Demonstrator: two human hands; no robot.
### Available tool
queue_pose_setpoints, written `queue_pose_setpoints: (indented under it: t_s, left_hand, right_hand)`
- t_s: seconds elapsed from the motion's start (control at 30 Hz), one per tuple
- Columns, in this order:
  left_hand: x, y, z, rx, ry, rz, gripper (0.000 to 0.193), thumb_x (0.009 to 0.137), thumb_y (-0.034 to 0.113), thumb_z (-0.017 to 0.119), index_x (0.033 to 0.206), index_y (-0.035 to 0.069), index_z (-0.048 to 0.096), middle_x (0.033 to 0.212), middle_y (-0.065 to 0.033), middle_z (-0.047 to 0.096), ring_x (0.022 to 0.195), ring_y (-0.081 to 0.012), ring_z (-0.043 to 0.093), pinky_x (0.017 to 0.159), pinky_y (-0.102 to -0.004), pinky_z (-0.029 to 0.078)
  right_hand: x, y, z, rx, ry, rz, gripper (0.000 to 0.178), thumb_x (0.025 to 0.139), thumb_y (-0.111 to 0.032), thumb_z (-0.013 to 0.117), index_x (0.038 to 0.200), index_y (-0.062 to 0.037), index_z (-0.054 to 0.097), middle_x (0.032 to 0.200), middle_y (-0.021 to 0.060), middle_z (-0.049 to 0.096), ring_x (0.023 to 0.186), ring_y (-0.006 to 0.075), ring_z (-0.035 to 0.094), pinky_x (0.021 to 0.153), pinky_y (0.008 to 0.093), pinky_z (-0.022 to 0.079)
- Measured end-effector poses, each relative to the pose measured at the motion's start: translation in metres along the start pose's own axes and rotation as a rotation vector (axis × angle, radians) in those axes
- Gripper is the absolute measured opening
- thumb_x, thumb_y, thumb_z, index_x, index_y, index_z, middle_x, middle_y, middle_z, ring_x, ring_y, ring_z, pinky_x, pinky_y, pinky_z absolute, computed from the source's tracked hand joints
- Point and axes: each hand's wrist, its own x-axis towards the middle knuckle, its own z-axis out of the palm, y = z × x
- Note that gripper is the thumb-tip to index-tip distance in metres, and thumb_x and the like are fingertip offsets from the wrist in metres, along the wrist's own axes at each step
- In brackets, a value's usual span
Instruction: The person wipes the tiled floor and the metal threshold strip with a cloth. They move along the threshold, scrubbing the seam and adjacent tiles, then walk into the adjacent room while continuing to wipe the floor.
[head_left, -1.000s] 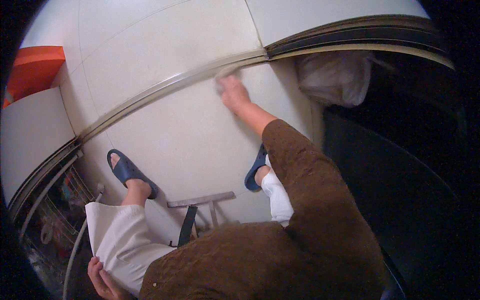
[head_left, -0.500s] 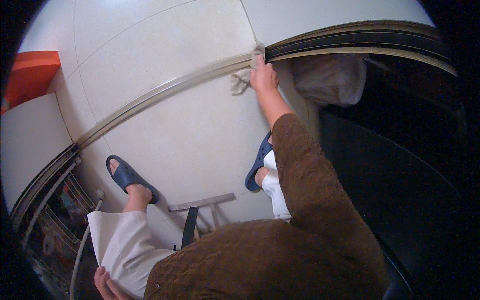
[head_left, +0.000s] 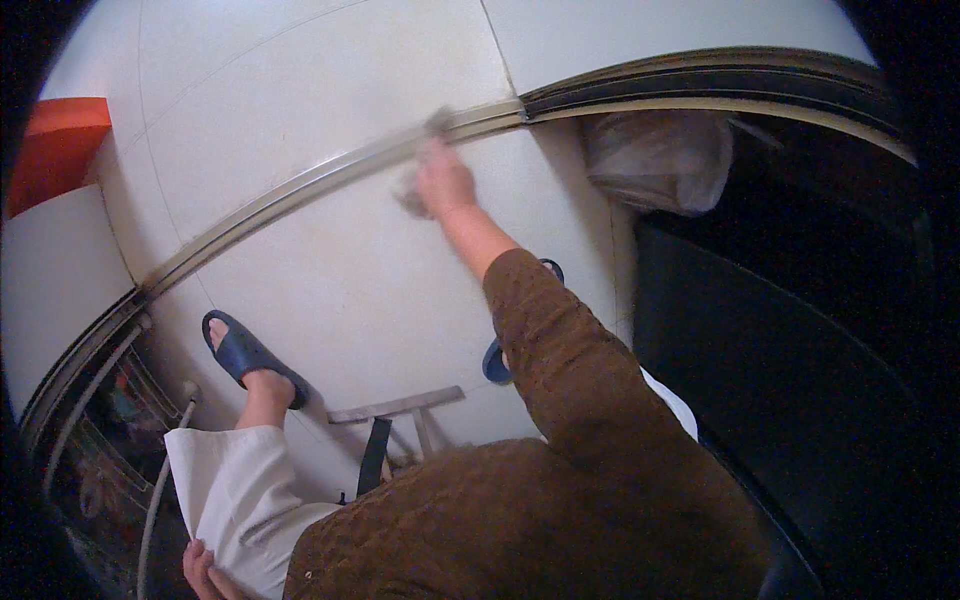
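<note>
My right hand (head_left: 445,182) reaches out over the floor, closed on a greyish cloth (head_left: 408,197) that is smeared by motion. One end of the cloth reaches the metal floor track (head_left: 330,178), a strip that curves across the pale tiles. At the lower left, my left hand (head_left: 208,572) rests by the leg of my white trousers (head_left: 235,480). Its fingers are curled at the fabric and seem to grip it, and the rest of that hand is cut off by the picture's edge.
A white sliding panel's dark frame (head_left: 700,85) meets the track at the right, with a plastic bag (head_left: 660,160) below it. An orange object (head_left: 65,145) stands far left, a wire rack (head_left: 110,450) nearer. A low stool (head_left: 395,403) and my blue slippers (head_left: 250,358) are near me.
My right hand has moved left along the track with the cloth, away from the dark frame's end. The right sleeve has swung left with it. My left hand stays at the trouser leg.
</note>
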Motion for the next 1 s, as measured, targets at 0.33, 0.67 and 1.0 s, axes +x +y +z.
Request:
queue_pose_setpoints:
  t_s: [0.33, 0.67, 1.0]
  left_hand:
    - [-0.009, -0.002, -0.007, 0.071, 0.006, 0.029, 0.025, 0.098, 0.01, 0.042, 0.102, -0.004, 0.061, 0.109, -0.0203, 0.061, 0.096, -0.0328, 0.058, 0.084, -0.0415, 0.044]
    - [-0.01, -0.008, -0.009, 0.035, -0.016, 0.058, 0.024, 0.097, 0.009, 0.042, 0.104, -0.004, 0.061, 0.111, -0.0207, 0.06, 0.098, -0.0342, 0.058, 0.084, -0.0428, 0.044]
    - [-0.005, -0.008, -0.003, 0.016, -0.033, 0.057, 0.023, 0.098, 0.01, 0.043, 0.104, -0.003, 0.061, 0.11, -0.0205, 0.06, 0.098, -0.0338, 0.058, 0.084, -0.0423, 0.045]
  right_hand:
    - [0.06, 0.005, -0.095, -0.424, 0.058, -0.09, 0.025, 0.086, -0.026, 0.05, 0.103, -0.0078, 0.056, 0.093, 0.0178, 0.063, 0.089, 0.0349, 0.062, 0.077, 0.0466, 0.05]
    - [0.065, 0.027, -0.07, -0.199, -0.034, 0.165, 0.036, 0.082, -0.021, 0.053, 0.115, -0.005, 0.054, 0.102, 0.0239, 0.063, 0.097, 0.0393, 0.06, 0.084, 0.0471, 0.048]
    - [0.028, -0.027, -0.071, -0.368, -0.247, -0.262, 0.03, 0.077, -0.025, 0.054, 0.096, -0.0048, 0.065, 0.099, 0.0195, 0.063, 0.098, 0.0368, 0.058, 0.086, 0.0467, 0.046]
